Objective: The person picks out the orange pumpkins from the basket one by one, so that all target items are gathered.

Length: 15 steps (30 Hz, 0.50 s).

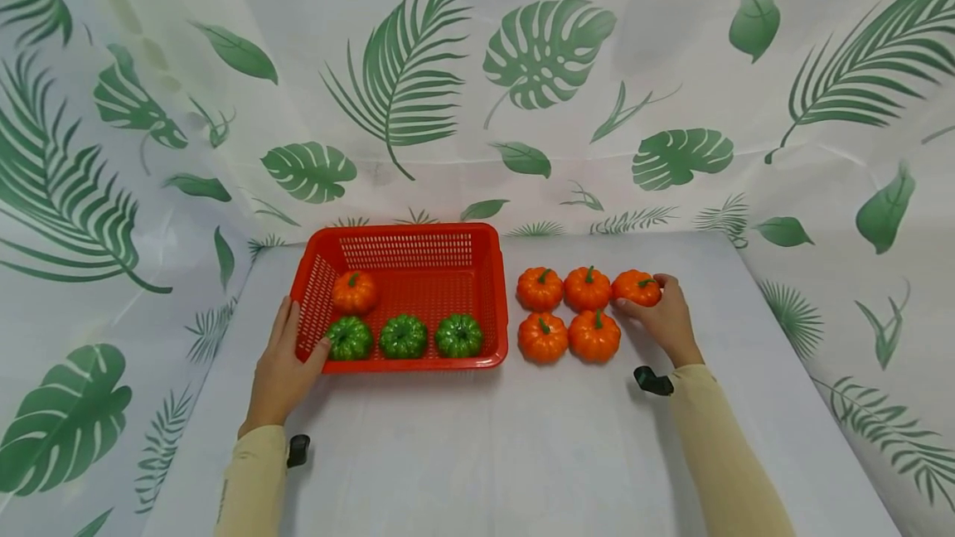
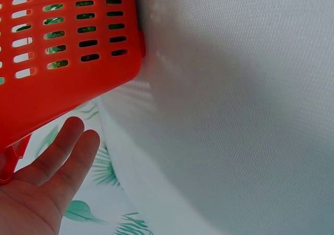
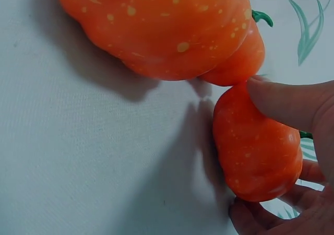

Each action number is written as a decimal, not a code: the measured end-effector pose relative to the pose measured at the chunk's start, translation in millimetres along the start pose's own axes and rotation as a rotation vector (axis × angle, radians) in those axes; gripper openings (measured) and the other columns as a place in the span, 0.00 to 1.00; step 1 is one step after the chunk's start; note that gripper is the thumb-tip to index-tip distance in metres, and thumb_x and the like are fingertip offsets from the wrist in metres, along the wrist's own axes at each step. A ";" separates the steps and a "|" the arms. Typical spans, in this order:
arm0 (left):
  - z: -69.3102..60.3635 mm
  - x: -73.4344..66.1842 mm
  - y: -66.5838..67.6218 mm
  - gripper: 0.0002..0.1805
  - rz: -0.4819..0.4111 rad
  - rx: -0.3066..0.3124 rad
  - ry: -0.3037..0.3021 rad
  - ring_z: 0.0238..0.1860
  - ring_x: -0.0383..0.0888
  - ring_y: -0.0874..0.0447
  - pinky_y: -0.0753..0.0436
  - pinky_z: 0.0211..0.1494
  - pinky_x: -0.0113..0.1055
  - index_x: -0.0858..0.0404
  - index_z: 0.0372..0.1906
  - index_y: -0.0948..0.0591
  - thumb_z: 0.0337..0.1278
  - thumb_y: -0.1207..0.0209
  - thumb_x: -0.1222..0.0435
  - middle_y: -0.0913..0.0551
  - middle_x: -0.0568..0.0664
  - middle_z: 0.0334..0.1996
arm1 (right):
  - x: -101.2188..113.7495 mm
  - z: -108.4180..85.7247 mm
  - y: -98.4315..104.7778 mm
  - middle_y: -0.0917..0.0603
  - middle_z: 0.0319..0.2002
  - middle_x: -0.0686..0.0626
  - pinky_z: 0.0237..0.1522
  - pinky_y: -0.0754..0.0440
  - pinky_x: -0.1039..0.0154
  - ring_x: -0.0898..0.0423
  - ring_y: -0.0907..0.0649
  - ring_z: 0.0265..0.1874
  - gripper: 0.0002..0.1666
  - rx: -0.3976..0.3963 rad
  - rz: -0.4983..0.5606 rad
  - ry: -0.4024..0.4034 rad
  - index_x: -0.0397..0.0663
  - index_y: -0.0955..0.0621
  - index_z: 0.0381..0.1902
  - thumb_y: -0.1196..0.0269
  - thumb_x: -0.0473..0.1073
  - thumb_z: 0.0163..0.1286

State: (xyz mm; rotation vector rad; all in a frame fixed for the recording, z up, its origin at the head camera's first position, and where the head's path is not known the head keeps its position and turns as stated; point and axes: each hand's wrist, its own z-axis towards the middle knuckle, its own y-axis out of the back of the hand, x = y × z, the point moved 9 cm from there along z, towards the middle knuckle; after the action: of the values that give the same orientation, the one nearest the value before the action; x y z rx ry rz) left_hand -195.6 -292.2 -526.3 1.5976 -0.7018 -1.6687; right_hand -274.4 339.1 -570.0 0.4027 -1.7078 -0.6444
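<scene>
At its front left corner, my left hand (image 1: 282, 375) holds a red plastic basket (image 1: 403, 365), thumb over the rim and fingers along the outer left side. The left wrist view shows two straight fingers (image 2: 65, 159) beside the basket wall; the thumb is hidden there. In the basket, one orange toy pumpkin (image 1: 355, 293) lies behind a front row of three green pumpkins (image 1: 404, 336). My right hand (image 1: 667, 317) grips the rightmost orange pumpkin (image 3: 258, 146) between thumb and fingers. This one sits at the end of the back row, appearing to touch its neighbour.
Two more orange pumpkins (image 1: 588, 288) stand in the back row, and two others (image 1: 543, 338) in front of them, right of the basket. A white cloth covers the table (image 1: 477, 454). Behind it hangs a leaf-patterned curtain (image 1: 448, 189).
</scene>
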 end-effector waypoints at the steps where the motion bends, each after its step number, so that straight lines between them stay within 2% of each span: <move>1: 0.1 0.0 0.1 0.48 -0.001 0.001 0.000 0.79 0.73 0.41 0.36 0.73 0.71 0.66 0.88 0.51 0.78 0.42 0.50 0.57 0.55 0.88 | 0.0 -0.3 -0.3 0.42 0.76 0.21 0.76 0.38 0.32 0.26 0.37 0.74 0.59 0.006 -0.004 -0.004 0.25 0.50 0.82 0.28 0.52 0.74; 15: 0.6 0.3 0.2 0.48 0.006 -0.003 0.003 0.78 0.73 0.41 0.35 0.73 0.71 0.66 0.87 0.51 0.77 0.42 0.52 0.56 0.56 0.88 | 0.8 -4.4 -4.3 0.48 0.80 0.22 0.76 0.42 0.30 0.24 0.40 0.76 0.62 0.087 -0.018 -0.037 0.30 0.59 0.85 0.31 0.48 0.75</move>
State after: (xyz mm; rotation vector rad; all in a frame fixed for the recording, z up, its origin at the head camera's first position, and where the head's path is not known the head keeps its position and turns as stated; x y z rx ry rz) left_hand -196.2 -292.6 -526.2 1.5939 -0.7026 -1.6621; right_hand -270.6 334.4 -571.4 0.4705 -1.7737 -0.5958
